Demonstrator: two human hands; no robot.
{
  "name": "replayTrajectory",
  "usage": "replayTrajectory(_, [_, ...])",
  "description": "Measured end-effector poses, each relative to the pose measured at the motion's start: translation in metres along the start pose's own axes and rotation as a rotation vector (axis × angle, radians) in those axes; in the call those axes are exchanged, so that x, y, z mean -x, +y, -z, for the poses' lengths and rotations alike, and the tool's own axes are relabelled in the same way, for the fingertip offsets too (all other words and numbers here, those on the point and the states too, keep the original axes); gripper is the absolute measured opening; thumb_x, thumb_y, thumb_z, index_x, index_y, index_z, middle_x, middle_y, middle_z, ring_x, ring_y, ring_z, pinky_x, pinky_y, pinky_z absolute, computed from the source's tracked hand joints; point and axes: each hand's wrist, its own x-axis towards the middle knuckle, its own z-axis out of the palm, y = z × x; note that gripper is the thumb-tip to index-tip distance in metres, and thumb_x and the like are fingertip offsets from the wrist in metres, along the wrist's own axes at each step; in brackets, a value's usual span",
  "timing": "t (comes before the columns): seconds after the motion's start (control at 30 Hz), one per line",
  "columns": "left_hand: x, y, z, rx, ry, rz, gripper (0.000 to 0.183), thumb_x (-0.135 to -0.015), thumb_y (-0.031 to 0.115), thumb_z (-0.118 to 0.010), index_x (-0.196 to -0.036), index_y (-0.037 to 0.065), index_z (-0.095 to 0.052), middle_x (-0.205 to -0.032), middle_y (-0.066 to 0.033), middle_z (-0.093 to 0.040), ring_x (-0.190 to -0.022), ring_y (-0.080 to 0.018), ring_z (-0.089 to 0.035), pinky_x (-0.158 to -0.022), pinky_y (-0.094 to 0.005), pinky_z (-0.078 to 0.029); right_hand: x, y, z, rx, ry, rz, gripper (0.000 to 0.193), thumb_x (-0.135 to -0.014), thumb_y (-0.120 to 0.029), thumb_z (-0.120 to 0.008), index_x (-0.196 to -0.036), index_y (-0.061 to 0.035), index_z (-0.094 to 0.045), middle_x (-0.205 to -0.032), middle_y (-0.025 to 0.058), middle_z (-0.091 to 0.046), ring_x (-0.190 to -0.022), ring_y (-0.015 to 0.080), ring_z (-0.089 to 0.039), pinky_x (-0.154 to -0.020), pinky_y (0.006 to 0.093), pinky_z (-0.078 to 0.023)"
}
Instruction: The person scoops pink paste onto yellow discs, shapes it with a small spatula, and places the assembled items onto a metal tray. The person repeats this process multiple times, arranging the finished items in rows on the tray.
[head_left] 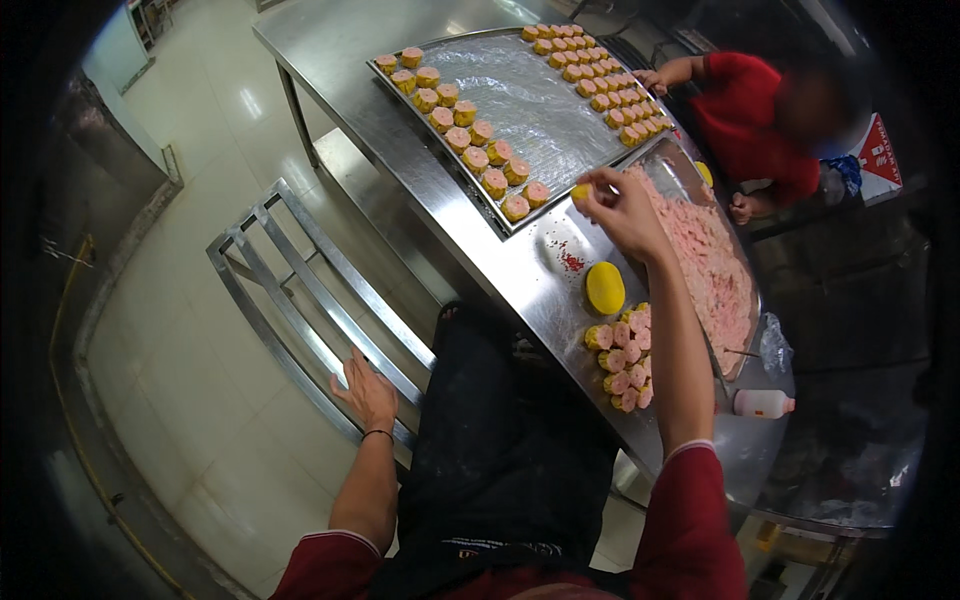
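My right hand [622, 212] is over the steel table, its fingers closed on a small yellow-wrapped dumpling [580, 192], mostly hidden by the fingertips. Just left of it, pink-topped dumplings [481, 131] stand in rows along the near side of a film-lined tray [530, 100]. Below the hand lie red bits [571, 262], a stack of yellow wrappers [605, 288] and a cluster of filled dumplings [625, 357]. Pink filling [705, 270] fills a pan to its right. My left hand [368, 392] rests with fingers apart on a slatted metal bench [300, 270].
A person in a red shirt [745, 120] works across the table, one hand [652, 82] at the tray's far dumplings. A plastic bottle [764, 403] and clear bag [775, 348] lie by the pan. The steel table's edge [400, 175] runs along my side; tiled floor [220, 400] lies left.
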Motion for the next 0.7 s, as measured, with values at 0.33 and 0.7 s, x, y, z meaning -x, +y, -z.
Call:
replayTrajectory(0.33, [-0.001,0.007,0.012,0.067,-0.055,0.062,0.075,-0.086,0.001,-0.064,-0.157,-0.001,-0.041,-0.127,-0.0122,-0.065,-0.137,-0.0238,-0.051,-0.125,-0.0566,-0.012,-0.093,0.022,-0.021,0.663,-0.219,0.007,0.03,-0.086,-0.016,-0.068,-0.114,-0.0076,-0.075,-0.103,0.0198,-0.076,-0.099,0.0407,-0.072,-0.088,0.0472,-0.058])
replayTrajectory(0.7, [-0.001,0.004,0.007,0.039,-0.01,0.025,0.072,-0.087,0.002,-0.062,-0.156,-0.001,-0.042,-0.125,-0.0129,-0.065,-0.138,-0.0231,-0.05,-0.126,-0.0566,-0.01,-0.105,0.015,-0.015,0.723,-0.391,0.029,0.034,-0.083,-0.019,-0.068,-0.113,-0.0038,-0.077,-0.099,0.0179,-0.078,-0.09,0.0339,-0.074,-0.083,0.043,-0.057])
